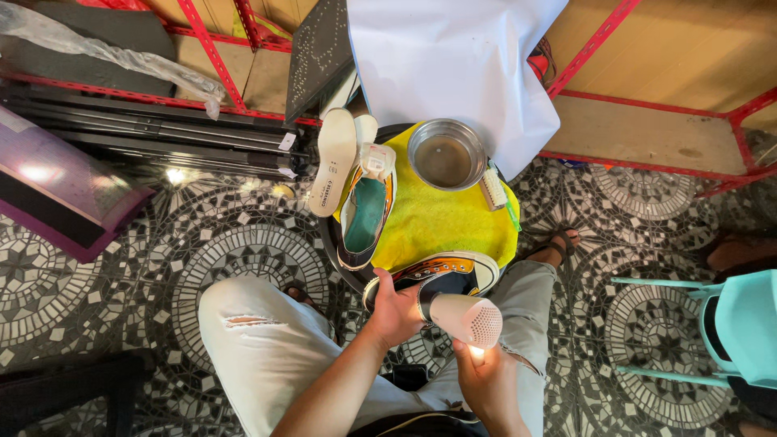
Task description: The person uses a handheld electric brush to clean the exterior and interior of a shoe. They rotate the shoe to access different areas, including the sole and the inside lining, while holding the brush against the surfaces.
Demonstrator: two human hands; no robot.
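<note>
In the left hand (394,311), a black sneaker (441,277), yellow-trimmed, white-soled.

left hand (395,311): forearm reaching forward between the knees, fingers curled shut in a grip, thumb on top | right hand (488,380): lower and nearer the body, fingers wrapped closed, wrist bent upward

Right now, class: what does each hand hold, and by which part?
The left hand grips a sneaker at its heel end. The right hand holds a white hair dryer by its handle.
</note>
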